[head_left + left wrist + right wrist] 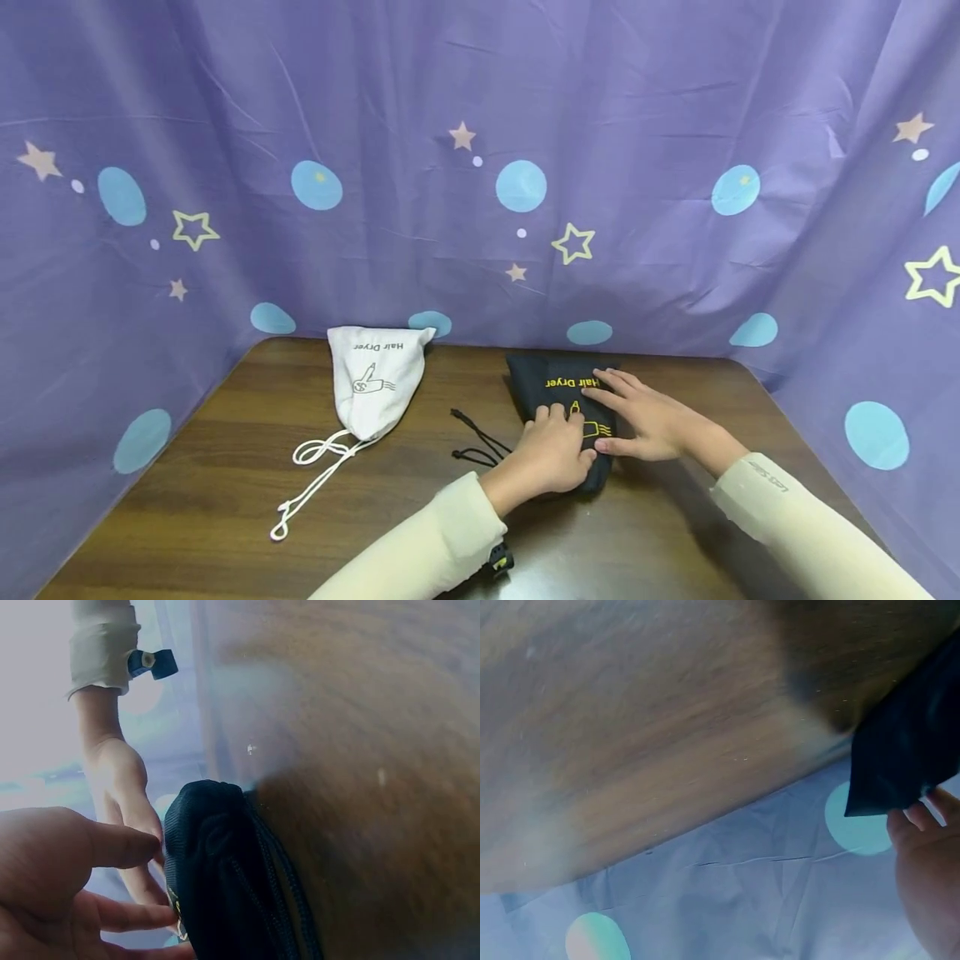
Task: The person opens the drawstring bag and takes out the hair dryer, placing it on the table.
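Observation:
A black drawstring bag (555, 371) printed "Hair Dryer" in yellow lies flat on the right part of the table, its black cord (480, 437) trailing left. My left hand (553, 450) rests on the bag's nearer half. In the left wrist view, the left thumb and fingers touch the bag (217, 877) with little bend. With fingers spread, my right hand (645, 417) touches the bag's right side. Its fingertips meet the dark cloth (907, 742) in the right wrist view. What the bag contains is hidden.
A white drawstring bag (382, 367), also printed "Hair Dryer", lies on the left of the brown wooden table (225, 475). Its white cord (311, 492) runs toward the near side. A purple patterned curtain (420, 167) hangs behind the table and along both sides.

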Motion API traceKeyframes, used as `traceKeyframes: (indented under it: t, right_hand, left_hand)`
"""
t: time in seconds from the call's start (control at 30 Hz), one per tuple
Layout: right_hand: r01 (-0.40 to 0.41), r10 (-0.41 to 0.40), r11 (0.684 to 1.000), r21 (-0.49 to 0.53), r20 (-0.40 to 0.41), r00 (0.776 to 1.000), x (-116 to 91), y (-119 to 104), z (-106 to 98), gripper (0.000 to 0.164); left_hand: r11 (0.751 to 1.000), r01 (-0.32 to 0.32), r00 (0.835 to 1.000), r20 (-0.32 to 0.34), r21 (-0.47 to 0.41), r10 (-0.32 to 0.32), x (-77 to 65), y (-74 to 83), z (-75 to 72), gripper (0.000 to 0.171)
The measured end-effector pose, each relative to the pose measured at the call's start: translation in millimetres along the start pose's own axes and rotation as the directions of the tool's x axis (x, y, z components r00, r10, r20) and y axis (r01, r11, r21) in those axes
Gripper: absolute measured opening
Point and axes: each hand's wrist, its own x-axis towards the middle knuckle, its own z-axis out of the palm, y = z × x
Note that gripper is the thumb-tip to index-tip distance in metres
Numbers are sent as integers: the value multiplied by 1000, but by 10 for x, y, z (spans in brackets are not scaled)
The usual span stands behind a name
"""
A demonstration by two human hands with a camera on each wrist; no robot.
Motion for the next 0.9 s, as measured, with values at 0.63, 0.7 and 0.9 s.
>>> traceKeyframes:
  t: [0.63,0.7,0.9]
  right_hand:
    - [-38,38,999,-4,-77,996,-292,-291,-11,85]
    - [-43,43,999,-3,-70,997,-299,-311,6,85]
    - [-46,45,999,-2,-68,997,-275,-364,3,85]
  left_hand:
    - [849,-441,892,33,291,451,-179,-297,-57,31]
    - [789,-482,857,18,380,515,-146,-307,-41,30]
    - [657,-555,768,11,511,641,-87,-342,-41,16]
